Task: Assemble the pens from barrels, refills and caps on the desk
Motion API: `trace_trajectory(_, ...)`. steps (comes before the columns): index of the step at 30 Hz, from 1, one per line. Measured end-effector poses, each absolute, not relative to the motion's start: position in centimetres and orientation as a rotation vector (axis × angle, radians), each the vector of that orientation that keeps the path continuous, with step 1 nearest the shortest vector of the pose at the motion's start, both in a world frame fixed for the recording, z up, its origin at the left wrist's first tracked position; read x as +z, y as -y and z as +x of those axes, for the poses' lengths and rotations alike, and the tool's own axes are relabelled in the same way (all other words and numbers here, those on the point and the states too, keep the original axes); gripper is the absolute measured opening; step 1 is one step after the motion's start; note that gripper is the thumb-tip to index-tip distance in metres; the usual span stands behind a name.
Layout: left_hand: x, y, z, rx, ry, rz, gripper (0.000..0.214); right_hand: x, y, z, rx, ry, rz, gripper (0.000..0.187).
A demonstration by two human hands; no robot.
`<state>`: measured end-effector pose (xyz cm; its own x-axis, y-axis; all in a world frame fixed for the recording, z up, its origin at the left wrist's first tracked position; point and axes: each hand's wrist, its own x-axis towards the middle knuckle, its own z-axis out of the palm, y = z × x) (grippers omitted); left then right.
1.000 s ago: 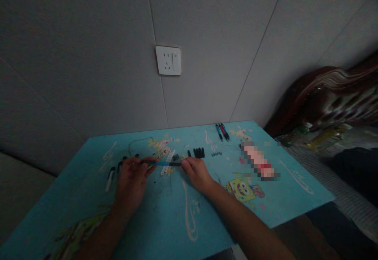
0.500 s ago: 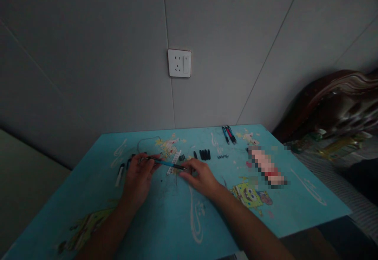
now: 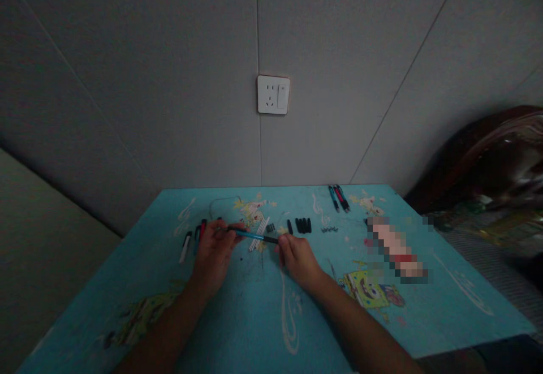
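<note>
A blue pen (image 3: 252, 235) with a black grip section lies nearly level between my two hands, just above the table. My left hand (image 3: 215, 252) pinches its rear end on the left. At the other end, my right hand (image 3: 299, 259) has its fingers closed round the tip, which they hide. Behind the pen lie thin white refills (image 3: 262, 228) and small dark parts (image 3: 270, 228). Farther right are a single black grip (image 3: 290, 227), a row of several black grips (image 3: 303, 226) and small springs (image 3: 330, 230).
Pen barrels, one white (image 3: 185, 247), lie left of my left hand. Blue and red pens (image 3: 339, 198) rest near the back edge of the blue cartoon-printed table (image 3: 250, 329). A pixelated pinkish object (image 3: 394, 246) lies on the right. Behind stands a wall with a socket (image 3: 274, 95).
The whole scene has shifted rightward as my head view turned. My right fingers have closed further round the pen's tip, while my left hand keeps its hold on the rear end.
</note>
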<state>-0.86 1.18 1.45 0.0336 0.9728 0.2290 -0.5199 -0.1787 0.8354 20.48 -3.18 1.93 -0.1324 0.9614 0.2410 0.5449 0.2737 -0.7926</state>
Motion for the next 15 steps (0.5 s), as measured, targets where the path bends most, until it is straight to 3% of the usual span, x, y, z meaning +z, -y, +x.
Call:
trace_trajectory(6,1.3,-1.7,-1.3,1.575,-0.689,0.961,0.026,2.5,3.5,20.3,0.612,1.875,-1.189,0.031)
trace_trajectory(9,1.4,-1.9,-1.4,1.558,-0.664,0.944,0.027,2.8,3.7,20.1,0.692,1.847,-1.148,0.037)
trace_trajectory(12,1.6,-1.7,-1.4,1.524,-0.637,0.945,0.029,2.8,3.7,19.9,0.963,1.722,-1.103,0.048)
trace_trajectory(15,1.6,-1.6,-1.4,1.523,-0.617,0.942,0.030,2.4,3.6,19.4,1.457,1.533,-0.958,0.057)
